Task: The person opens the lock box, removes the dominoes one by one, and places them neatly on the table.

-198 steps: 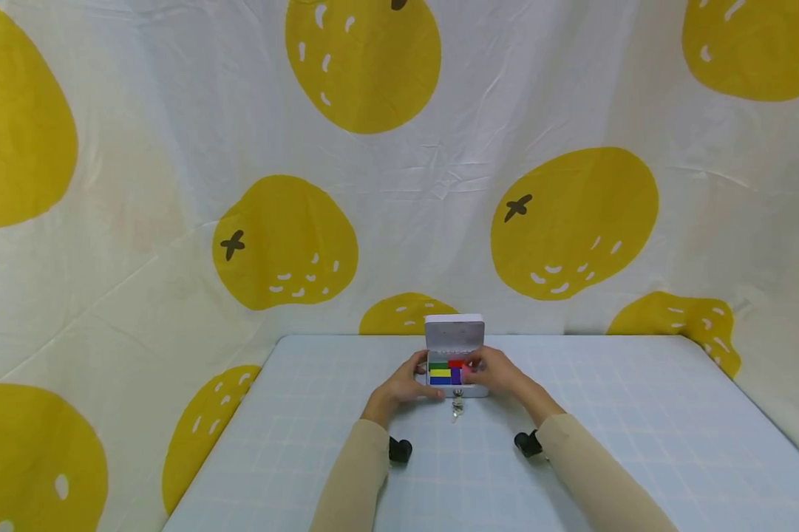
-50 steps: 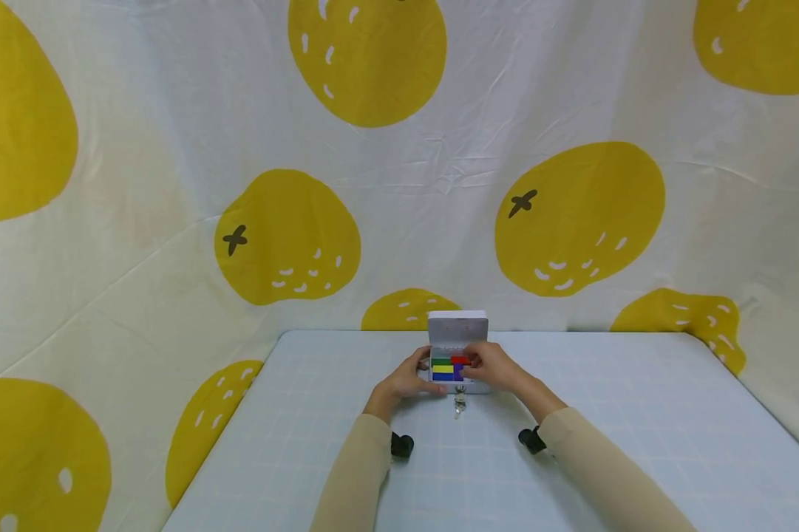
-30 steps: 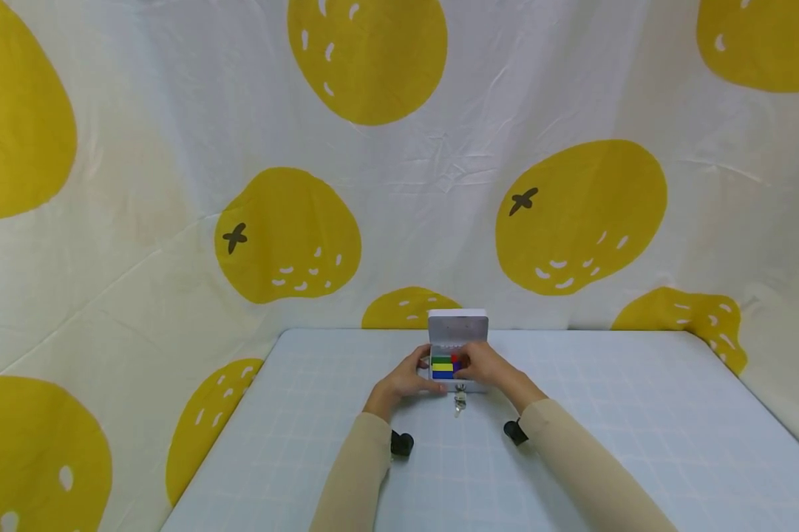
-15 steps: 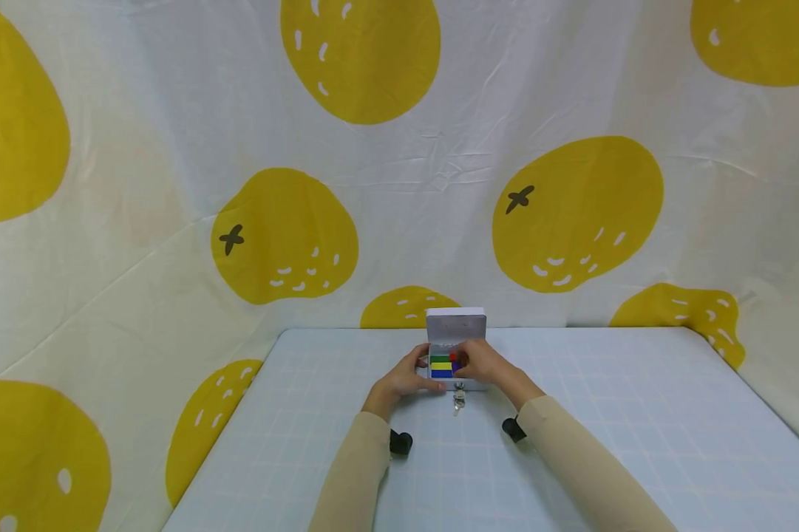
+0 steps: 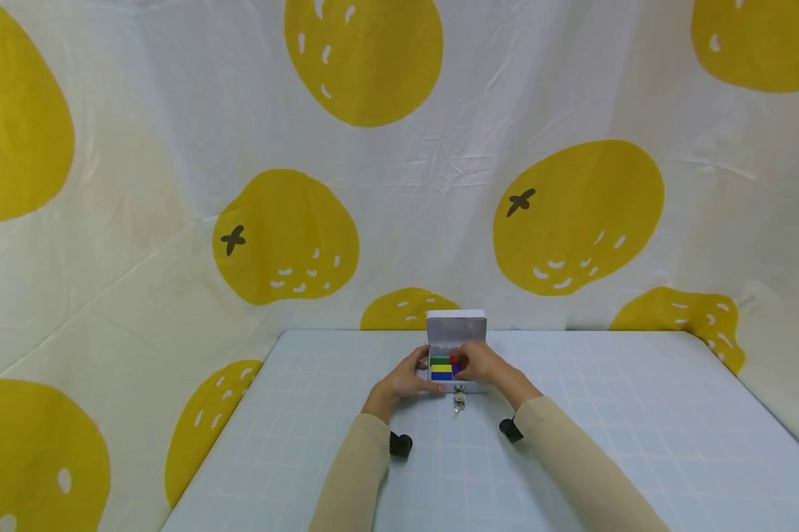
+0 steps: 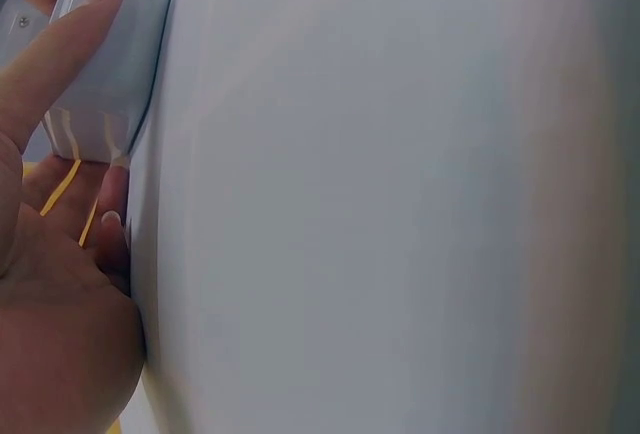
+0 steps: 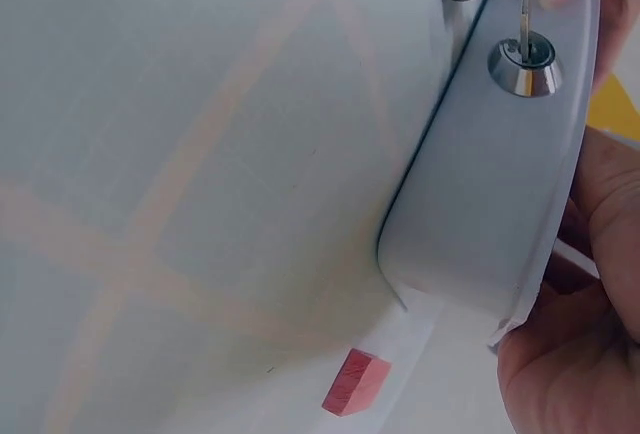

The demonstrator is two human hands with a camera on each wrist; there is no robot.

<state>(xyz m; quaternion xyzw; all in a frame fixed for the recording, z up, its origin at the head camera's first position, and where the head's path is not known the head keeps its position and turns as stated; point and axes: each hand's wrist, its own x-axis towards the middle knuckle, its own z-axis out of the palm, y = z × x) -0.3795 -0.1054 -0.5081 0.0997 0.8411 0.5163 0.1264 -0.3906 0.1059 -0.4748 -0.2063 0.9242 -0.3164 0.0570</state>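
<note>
A small light-grey metal cash box [image 5: 475, 387] stands with its lid [image 5: 455, 330] raised. My left hand [image 5: 402, 380] grips its left end, thumb along the front wall, fingers round the side. Inside lie green [image 5: 440, 361], yellow [image 5: 442, 368] and blue [image 5: 442, 376] blocks on the left, with red [image 5: 452, 359] and purple [image 5: 456, 368] ones beside them. My right hand [image 5: 480, 360] reaches into the right part, curled fingers over the red and purple blocks; I cannot tell whether they pinch one. A key sits in the front lock [image 7: 525, 64].
A pinkish-red block [image 7: 356, 382] lies on the table beyond the box's right end in the right wrist view. Keys [image 5: 458, 405] hang before the box. Pale checked cloth [image 5: 306, 443] covers the table; a fruit-print curtain [image 5: 426, 222] rises behind it.
Earlier, my right fingers were at a pink block inside the box's right end; that spot no longer shows it. The right hand has shifted left over the red and purple blocks. Left hand stays.
</note>
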